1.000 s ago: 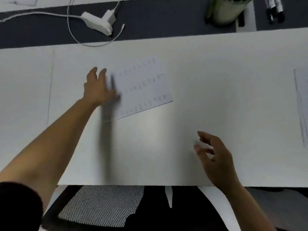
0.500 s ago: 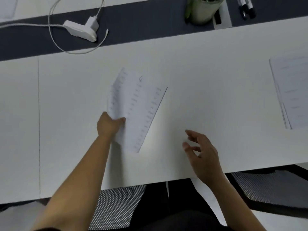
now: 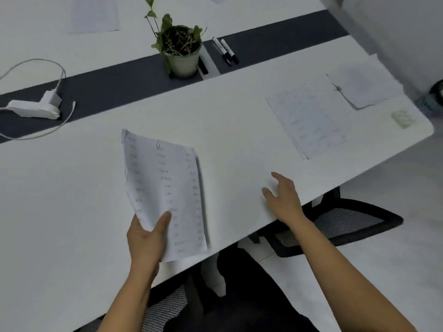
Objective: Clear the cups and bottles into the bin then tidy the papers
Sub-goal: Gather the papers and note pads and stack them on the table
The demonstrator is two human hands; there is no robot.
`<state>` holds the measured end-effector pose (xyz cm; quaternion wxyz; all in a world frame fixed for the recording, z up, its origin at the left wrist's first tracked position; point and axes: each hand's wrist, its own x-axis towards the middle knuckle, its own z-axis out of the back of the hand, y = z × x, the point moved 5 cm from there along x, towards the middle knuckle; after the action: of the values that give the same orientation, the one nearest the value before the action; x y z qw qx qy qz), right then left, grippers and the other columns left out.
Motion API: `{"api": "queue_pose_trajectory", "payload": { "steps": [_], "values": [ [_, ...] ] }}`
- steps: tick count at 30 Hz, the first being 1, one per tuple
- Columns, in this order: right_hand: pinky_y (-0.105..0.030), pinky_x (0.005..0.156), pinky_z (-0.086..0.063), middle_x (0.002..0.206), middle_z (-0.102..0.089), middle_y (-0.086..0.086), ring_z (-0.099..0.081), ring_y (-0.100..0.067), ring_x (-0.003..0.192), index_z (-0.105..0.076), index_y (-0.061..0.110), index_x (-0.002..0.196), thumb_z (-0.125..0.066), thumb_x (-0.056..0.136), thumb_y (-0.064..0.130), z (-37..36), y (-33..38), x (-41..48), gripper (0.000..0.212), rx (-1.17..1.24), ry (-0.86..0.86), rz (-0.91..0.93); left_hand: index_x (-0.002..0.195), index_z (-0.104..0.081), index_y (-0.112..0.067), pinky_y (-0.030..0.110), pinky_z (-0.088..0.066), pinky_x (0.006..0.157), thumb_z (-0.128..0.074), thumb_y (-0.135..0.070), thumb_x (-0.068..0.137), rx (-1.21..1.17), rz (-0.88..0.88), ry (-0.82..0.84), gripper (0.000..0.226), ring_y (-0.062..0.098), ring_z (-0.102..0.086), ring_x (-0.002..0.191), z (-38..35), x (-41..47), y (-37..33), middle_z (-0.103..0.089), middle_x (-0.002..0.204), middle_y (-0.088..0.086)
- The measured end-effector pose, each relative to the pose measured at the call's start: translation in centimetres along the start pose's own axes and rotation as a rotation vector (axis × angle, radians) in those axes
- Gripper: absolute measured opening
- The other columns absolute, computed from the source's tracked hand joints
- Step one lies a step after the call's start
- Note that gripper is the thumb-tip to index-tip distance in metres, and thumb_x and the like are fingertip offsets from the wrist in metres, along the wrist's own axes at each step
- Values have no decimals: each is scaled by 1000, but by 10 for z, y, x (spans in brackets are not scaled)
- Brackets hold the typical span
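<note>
My left hand grips the near left edge of a sheet of handwritten papers, thumb on top, lifting it slightly off the white table. My right hand hovers open over the table's near edge, fingers spread, holding nothing. More papers lie flat to the right, with a clipped stack beyond them near the table's right end. Another sheet lies on the far side. No cups or bottles show.
A potted plant stands on the dark centre strip, two markers beside it. A white charger with its cable lies at left. A black mesh chair sits under the table's right edge. A green sticker marks the corner.
My left hand has pulled the sheet toward me and lifted it, turning it upright. My view has swung right and up, showing the plant and the papers at right. My right hand stays open.
</note>
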<state>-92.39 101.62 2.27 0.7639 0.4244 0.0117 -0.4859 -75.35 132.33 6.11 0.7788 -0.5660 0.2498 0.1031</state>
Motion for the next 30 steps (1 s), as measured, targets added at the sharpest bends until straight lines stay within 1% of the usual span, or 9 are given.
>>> {"api": "queue_pose_trajectory", "payload": {
  "steps": [2,4,10,14,17,22,26,28,30],
  "values": [
    [-42,122,-19,164,-12,-9,-16,-25,151,-19,23,158,-56,98,40,23,-19,42,72,-27,-46,-74,115,-63,-21,35,-55,82,-75,-18,85,31,-26,-2,33,14,-69,93,-19,-2,-12,-71,104,-8],
    [-47,122,-14,166,1,-12,-5,-31,152,-12,24,159,-56,97,45,51,-33,89,79,-61,-118,-147,114,-63,-21,37,-55,82,-75,-20,85,65,-32,-8,31,15,-68,94,-39,-2,-17,-71,103,-8],
    [-54,121,-12,165,12,-19,3,-40,152,-8,28,159,-49,99,40,132,-71,223,74,-127,-338,-299,113,-64,-26,42,-54,88,-79,-24,82,116,-5,-21,35,18,-68,99,-116,14,-32,-71,107,-9],
    [-54,122,-3,163,21,-19,13,-42,151,7,27,158,-59,89,48,163,-109,272,98,-210,-294,-494,109,-65,-29,38,-54,85,-80,-25,81,155,-12,-8,32,16,-68,97,-158,26,-43,-71,105,-11],
    [-53,121,-5,165,4,-17,4,-40,152,4,17,158,-68,75,60,167,-128,281,118,-164,-268,-537,109,-65,-26,39,-55,85,-80,-24,80,170,-13,3,33,16,-68,97,-178,33,-46,-71,105,-10],
    [-53,108,-34,147,-33,-20,-33,-40,136,-25,8,147,-84,51,70,153,-120,254,129,-239,-240,-537,112,-65,-24,42,-57,84,-84,-29,76,175,4,17,41,20,-69,97,-190,37,-45,-72,105,-8],
    [-39,87,-55,126,-61,-13,-60,-32,115,-55,6,127,-87,51,65,112,-117,218,101,6,-176,-531,112,-64,-23,39,-56,83,-80,-22,81,167,-43,54,35,15,-69,95,-190,33,-56,-72,105,-9],
    [-33,74,-56,115,-69,-10,-67,-28,100,-65,8,116,-86,58,60,93,-111,195,81,98,-180,-520,114,-64,-24,37,-56,82,-79,-22,82,155,-68,71,36,14,-68,96,-181,29,-59,-71,106,-10],
    [-32,74,-55,114,-70,-9,-67,-26,98,-66,9,116,-88,65,48,76,-103,168,68,254,-197,-486,113,-64,-25,36,-56,80,-79,-22,81,121,-77,82,35,13,-69,95,-167,23,-61,-72,105,-11]
  ]
}}
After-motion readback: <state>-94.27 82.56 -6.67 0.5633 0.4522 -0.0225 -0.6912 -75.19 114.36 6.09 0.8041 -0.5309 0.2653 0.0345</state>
